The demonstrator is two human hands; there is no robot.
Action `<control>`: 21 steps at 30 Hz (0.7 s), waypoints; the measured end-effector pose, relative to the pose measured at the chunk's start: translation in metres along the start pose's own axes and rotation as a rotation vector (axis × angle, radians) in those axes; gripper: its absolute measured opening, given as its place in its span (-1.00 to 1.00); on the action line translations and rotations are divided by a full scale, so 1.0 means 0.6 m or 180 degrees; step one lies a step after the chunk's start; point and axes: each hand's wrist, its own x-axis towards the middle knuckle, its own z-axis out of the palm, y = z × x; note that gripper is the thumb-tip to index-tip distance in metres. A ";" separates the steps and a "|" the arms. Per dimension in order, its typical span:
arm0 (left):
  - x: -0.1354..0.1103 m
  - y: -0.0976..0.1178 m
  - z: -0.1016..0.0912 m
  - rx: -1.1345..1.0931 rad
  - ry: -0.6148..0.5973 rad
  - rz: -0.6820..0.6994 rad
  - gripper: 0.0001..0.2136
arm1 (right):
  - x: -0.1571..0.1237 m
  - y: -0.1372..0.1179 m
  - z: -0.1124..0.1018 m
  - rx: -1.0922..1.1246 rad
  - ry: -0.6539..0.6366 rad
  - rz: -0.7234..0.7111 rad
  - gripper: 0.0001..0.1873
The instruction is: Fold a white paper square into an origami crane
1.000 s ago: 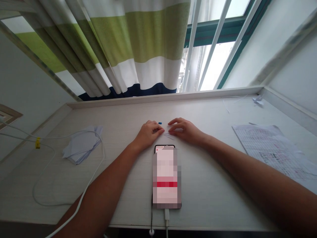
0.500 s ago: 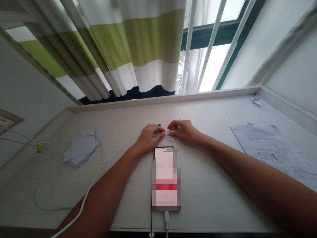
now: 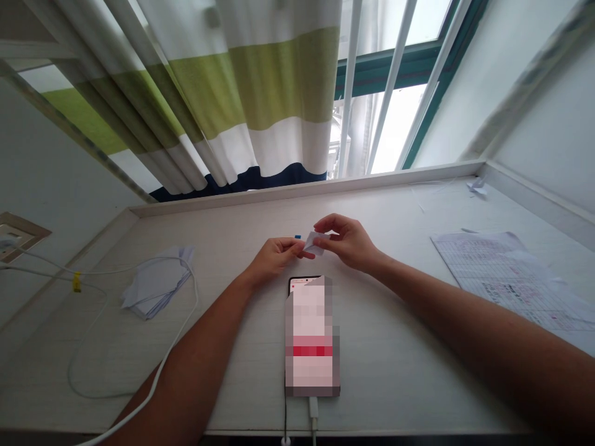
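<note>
A small folded piece of white paper (image 3: 316,243) is held between both hands above the desk. My left hand (image 3: 279,255) pinches its left edge between thumb and fingers. My right hand (image 3: 348,240) grips its right side, thumb on the near face and the other fingers curled behind. A tiny blue object (image 3: 298,236), too small to name, lies just beyond my left fingers. Nearer to me, below the hands, a phone (image 3: 311,334) with a lit, blurred screen lies on the desk.
A pile of white paper sheets (image 3: 158,282) lies at left, with a white cable (image 3: 195,291) looping over it and my left forearm. Printed sheets (image 3: 506,272) lie at right. A crumpled paper scrap (image 3: 477,188) sits in the far right corner. A charging plug (image 3: 313,409) enters the phone.
Both hands have lifted the folded paper off the desk, and it now tilts up between them. My left fingers have closed on its edge. The camera view has shifted slightly.
</note>
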 end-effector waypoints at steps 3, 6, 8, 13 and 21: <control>-0.001 0.003 0.002 -0.0363 -0.0094 -0.0059 -0.58 | -0.003 -0.005 0.004 0.0022 0.0005 -0.0003 -0.68; -0.003 0.004 0.005 -0.0566 -0.0307 -0.0105 -0.62 | -0.004 -0.011 0.007 0.0035 0.0060 -0.0004 -0.68; -0.004 0.003 0.006 -0.0580 -0.0342 -0.0124 -0.63 | -0.004 -0.012 0.007 0.0072 0.0080 0.0018 -0.66; -0.004 0.000 0.010 -0.0472 -0.0193 -0.0041 -0.66 | -0.004 -0.006 0.004 0.0207 -0.0201 0.0391 -0.65; -0.009 0.008 0.029 -0.0165 -0.0201 -0.0228 -0.63 | -0.005 0.000 0.003 -0.0297 -0.0057 0.0293 -0.73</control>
